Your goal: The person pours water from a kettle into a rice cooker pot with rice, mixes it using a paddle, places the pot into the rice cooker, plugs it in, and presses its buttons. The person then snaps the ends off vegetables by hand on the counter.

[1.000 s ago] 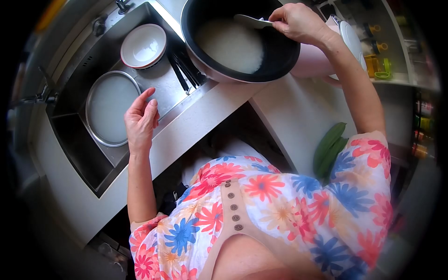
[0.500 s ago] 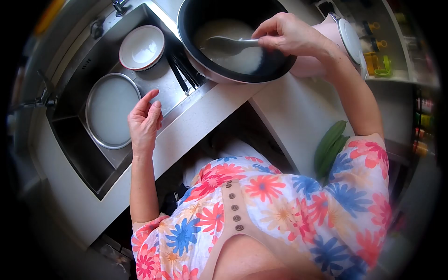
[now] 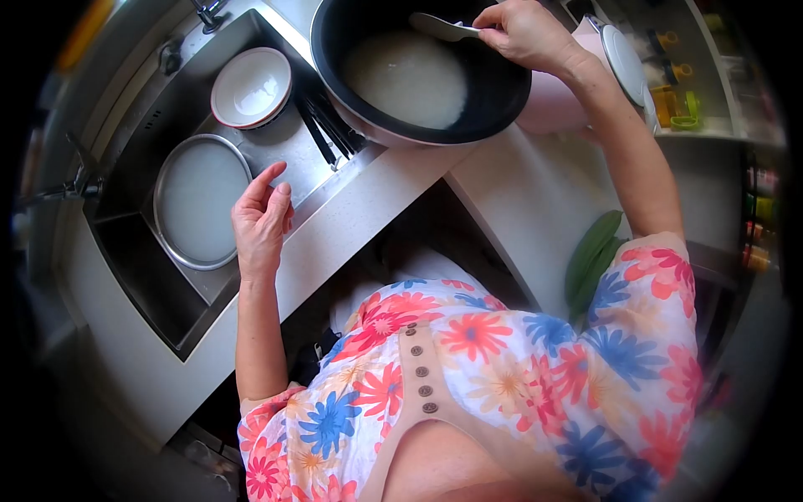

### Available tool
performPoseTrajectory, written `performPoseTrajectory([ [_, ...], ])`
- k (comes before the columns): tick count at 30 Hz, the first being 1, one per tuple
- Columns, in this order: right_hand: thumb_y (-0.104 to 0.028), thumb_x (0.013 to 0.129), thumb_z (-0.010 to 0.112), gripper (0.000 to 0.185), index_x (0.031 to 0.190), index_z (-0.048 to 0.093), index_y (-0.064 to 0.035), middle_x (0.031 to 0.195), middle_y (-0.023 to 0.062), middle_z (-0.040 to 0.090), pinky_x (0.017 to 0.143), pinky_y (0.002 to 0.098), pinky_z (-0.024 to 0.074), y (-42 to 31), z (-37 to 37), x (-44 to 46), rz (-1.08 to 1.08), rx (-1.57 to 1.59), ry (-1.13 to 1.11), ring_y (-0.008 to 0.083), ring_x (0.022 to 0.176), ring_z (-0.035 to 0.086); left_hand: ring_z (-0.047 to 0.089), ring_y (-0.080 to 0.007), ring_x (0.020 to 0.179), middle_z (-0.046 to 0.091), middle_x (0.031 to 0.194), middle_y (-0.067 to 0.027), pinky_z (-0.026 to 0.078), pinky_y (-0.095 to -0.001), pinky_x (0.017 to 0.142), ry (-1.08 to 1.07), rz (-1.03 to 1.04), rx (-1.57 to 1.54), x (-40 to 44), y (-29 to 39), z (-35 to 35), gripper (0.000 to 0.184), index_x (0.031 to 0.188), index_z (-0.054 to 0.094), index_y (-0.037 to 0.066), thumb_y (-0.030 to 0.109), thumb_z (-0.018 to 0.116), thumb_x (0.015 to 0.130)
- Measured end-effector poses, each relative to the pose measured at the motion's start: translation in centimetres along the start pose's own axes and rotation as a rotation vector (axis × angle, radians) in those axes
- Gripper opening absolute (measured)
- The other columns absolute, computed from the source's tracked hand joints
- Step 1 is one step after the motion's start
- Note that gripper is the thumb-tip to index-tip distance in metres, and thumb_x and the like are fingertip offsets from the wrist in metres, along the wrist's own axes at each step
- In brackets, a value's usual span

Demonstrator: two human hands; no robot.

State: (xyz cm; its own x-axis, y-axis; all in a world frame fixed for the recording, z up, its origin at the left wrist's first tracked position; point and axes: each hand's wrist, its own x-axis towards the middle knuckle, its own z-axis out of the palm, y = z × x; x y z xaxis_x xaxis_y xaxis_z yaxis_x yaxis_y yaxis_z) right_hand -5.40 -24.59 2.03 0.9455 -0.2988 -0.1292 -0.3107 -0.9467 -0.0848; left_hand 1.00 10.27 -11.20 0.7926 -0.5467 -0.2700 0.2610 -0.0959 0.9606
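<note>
My right hand [image 3: 529, 35] is closed on the handle of a light spoon [image 3: 442, 27], whose bowl is over the dark inside of a large pot [image 3: 493, 100]. Cloudy whitish liquid [image 3: 407, 79] covers part of the pot's bottom. Over the sink's near edge hangs my left hand [image 3: 263, 219], holding nothing, its fingers curled loosely and apart. Beside it in the sink stands a round metal pan [image 3: 198, 201] of cloudy liquid. A white bowl with a red rim [image 3: 251, 88] sits further back.
Black chopsticks or utensils [image 3: 326, 130] lie at the right side of the sink [image 3: 180, 322]. A faucet [image 3: 82, 180] is at the left. A pink kettle [image 3: 556, 100] stands right of the pot, and green vegetables [image 3: 592, 255] lie on the counter near my right sleeve.
The spoon went down and leftward toward the liquid, then back up toward the pot's far side with my right hand. My left hand has barely moved.
</note>
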Motion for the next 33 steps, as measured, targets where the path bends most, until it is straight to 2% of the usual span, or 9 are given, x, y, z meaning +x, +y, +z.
performPoseTrajectory([
  [3,-0.02,0.075,0.054,0.024,0.089,0.068,-0.0067,0.085,0.0158,0.065,0.075,0.0378,0.0496,-0.8,-0.2,-0.6,-0.036,0.024,-0.065,0.0314,0.082,0.063,0.045,-0.0035,0.052,0.05,0.063,0.0025,0.037,-0.0174,0.044,-0.006,-0.003,0.001,0.0,0.0,0.2,0.031,0.114,0.056,0.0,0.016,0.06,0.087],
  [6,-0.012,0.082,0.058,0.021,0.096,0.065,0.0012,0.069,0.0085,0.062,0.058,0.0257,0.0477,-0.8,0.2,-2.5,-0.141,0.2,-0.091,0.0146,0.061,0.057,0.045,-0.0033,0.052,0.05,0.063,0.0027,0.037,-0.0173,0.044,-0.016,0.0,-0.003,0.1,0.0,0.5,0.031,0.114,0.056,0.0,0.015,0.06,0.087],
  [11,-0.01,0.082,0.057,0.02,0.095,0.064,0.0034,0.074,0.0109,0.064,0.064,0.026,0.0476,-1.5,-2.4,-5.3,-0.16,0.317,-0.235,0.0167,0.066,0.059,0.046,-0.0029,0.053,0.05,0.064,0.0033,0.037,-0.0167,0.044,-0.035,0.015,0.001,0.2,0.4,1.0,0.031,0.114,0.057,0.0,0.015,0.059,0.087],
  [14,-0.011,0.079,0.057,0.021,0.093,0.065,0.0025,0.077,0.0157,0.065,0.065,0.0315,0.0486,-0.7,-1.7,-7.1,-0.092,0.322,0.04,0.0251,0.067,0.062,0.047,-0.0026,0.054,0.051,0.064,0.0036,0.037,-0.0164,0.045,-0.063,0.028,0.028,0.0,1.0,1.4,0.03,0.113,0.057,0.0,0.015,0.059,0.087],
  [18,-0.013,0.082,0.057,0.021,0.095,0.064,0.0017,0.071,0.0103,0.064,0.059,0.0268,0.0465,-0.7,-0.9,-10.6,-0.063,0.424,0.197,0.016,0.06,0.059,0.049,-0.0027,0.057,0.053,0.067,0.0033,0.037,-0.0161,0.046,-0.147,0.065,0.031,-1.4,2.4,1.8,0.026,0.111,0.059,0.001,0.014,0.059,0.088],
  [21,-0.016,0.087,0.056,0.024,0.104,0.062,-0.0005,0.068,0.0013,0.06,0.046,0.0172,0.0383,0.2,-0.8,-12.1,0.109,0.855,0.264,0.0024,0.05,0.047,0.046,-0.0027,0.053,0.055,0.065,0.0021,0.035,-0.0162,0.045,-0.21,0.092,0.061,-2.1,3.7,3.9,0.024,0.109,0.061,0.001,0.013,0.058,0.088],
  [24,-0.016,0.089,0.054,0.026,0.109,0.057,-0.0006,0.072,0.0024,0.061,0.043,0.0149,0.0352,0.0,0.7,-13.4,0.216,1.155,0.335,0.0016,0.048,0.046,0.049,-0.0021,0.056,0.056,0.066,0.0031,0.037,-0.0154,0.046,-0.322,0.134,0.093,-3.0,5.0,6.5,0.023,0.107,0.062,0.002,0.015,0.058,0.088],
  [30,-0.012,0.089,0.055,0.017,0.1,0.047,-0.0036,0.078,0.0066,0.062,0.043,0.0154,0.0374,-7.8,5.6,-16.1,0.069,1.779,0.275,0.0038,0.052,0.051,0.053,-0.0052,0.067,0.058,0.076,0.0007,0.043,-0.0181,0.058,-0.489,0.049,-0.123,-5.2,7.3,11.2,0.032,0.113,0.058,0.001,0.023,0.057,0.089],
  [33,-0.009,0.087,0.057,0.02,0.102,0.045,-0.0019,0.097,0.0092,0.059,0.065,0.0189,0.0464,-11.3,7.6,-16.3,-0.074,1.892,0.086,0.0091,0.078,0.058,0.053,-0.0063,0.07,0.059,0.08,-0.0011,0.043,-0.019,0.062,-0.455,0.015,-0.239,-5.4,7.1,11.3,0.035,0.111,0.058,-0.001,0.025,0.058,0.089],
])
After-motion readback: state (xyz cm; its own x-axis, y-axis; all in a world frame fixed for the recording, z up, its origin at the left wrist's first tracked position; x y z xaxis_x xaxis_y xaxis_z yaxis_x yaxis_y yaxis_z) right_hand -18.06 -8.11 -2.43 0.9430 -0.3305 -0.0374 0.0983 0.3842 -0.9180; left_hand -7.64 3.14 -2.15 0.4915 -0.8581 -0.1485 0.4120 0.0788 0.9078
